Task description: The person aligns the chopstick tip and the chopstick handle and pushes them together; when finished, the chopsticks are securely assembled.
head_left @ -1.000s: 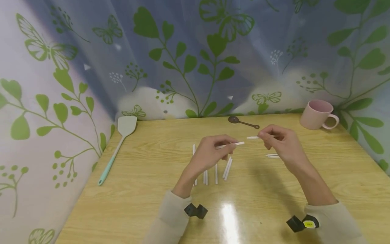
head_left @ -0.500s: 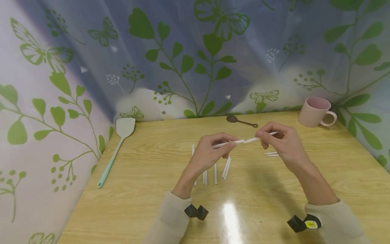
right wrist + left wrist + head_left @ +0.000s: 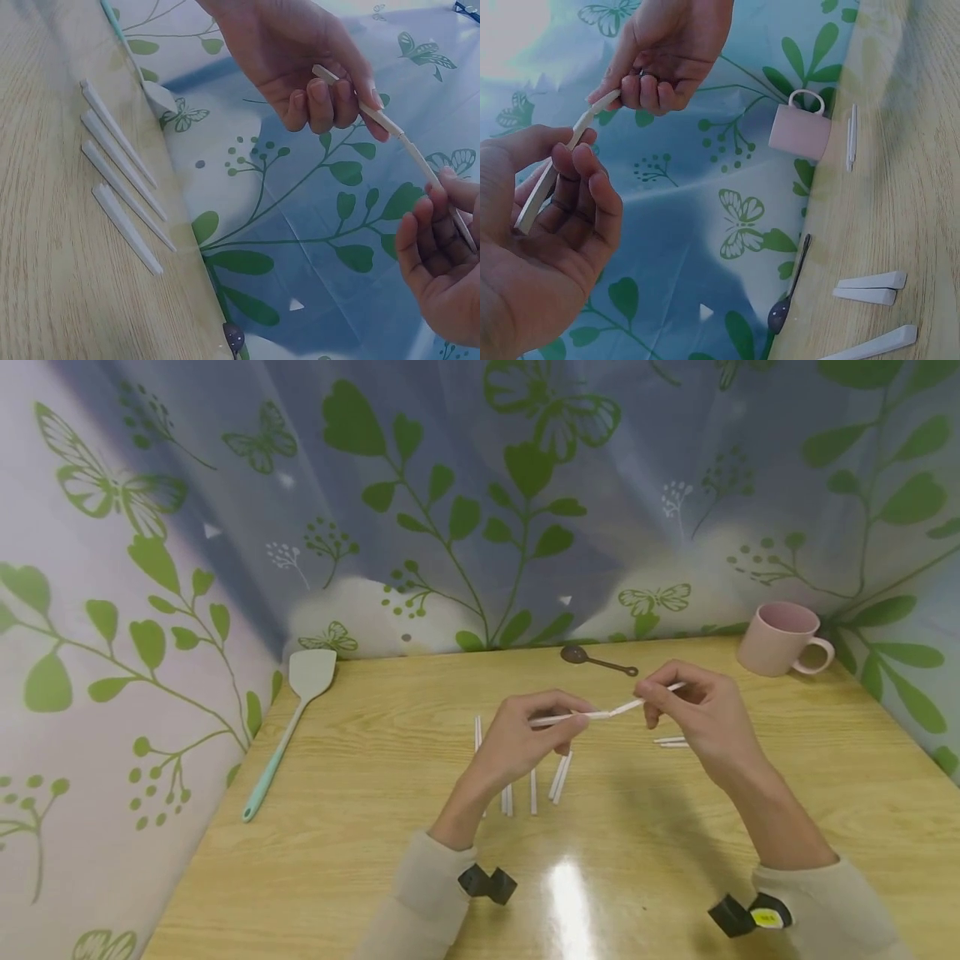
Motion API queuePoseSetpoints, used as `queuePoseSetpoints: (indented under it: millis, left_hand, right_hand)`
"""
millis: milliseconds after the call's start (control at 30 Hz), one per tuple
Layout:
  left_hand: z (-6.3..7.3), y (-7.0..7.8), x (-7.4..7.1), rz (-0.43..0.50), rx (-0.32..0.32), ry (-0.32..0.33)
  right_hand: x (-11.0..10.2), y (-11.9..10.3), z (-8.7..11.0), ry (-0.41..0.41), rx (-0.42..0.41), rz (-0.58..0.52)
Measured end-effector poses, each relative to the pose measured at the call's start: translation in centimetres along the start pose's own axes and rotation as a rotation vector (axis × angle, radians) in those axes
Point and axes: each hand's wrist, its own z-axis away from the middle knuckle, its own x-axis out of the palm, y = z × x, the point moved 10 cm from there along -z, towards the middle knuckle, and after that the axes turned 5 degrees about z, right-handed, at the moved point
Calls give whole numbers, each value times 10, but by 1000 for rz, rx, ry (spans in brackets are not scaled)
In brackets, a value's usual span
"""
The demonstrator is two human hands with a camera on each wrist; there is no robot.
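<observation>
My left hand (image 3: 528, 735) pinches a square-sided white chopstick piece (image 3: 597, 715) between thumb and fingers, above the table. Opposite it, my right hand (image 3: 701, 710) pinches a thinner white chopstick piece (image 3: 626, 707). In the head view the ends of the two pieces meet at a slight angle between the hands. The right wrist view shows a small step at the joint (image 3: 401, 136); whether one end sits inside the other, I cannot tell. Several white chopstick pieces (image 3: 560, 777) lie below my left hand. Two thin ones (image 3: 671, 742) lie beside my right hand, partly hidden by it.
A dark brown spoon (image 3: 600, 661) lies near the back edge of the wooden table (image 3: 375, 860). At the back right stands a pink mug (image 3: 777, 642). A spatula (image 3: 298, 718) with a mint handle lies at the left. Patterned curtain (image 3: 450, 568) hangs behind.
The two chopstick pieces were apart one second ago. Their ends came together, and now they meet at an angle. The right-hand piece has tilted, its inner end lower. The pieces on the table stayed put.
</observation>
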Motion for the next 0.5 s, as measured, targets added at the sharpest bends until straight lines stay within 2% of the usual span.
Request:
queuePoseSetpoints:
  millis: [167, 367, 500]
  left_hand:
    - [0, 0, -1, -5, 30, 14]
    - [0, 2, -3, 21, 62, 26]
    - [0, 4, -3, 54, 79, 25]
  right_hand:
    - [0, -3, 1, 17, -23, -56]
    - [5, -11, 3, -4, -72, -36]
    - [6, -12, 4, -13, -47, -10]
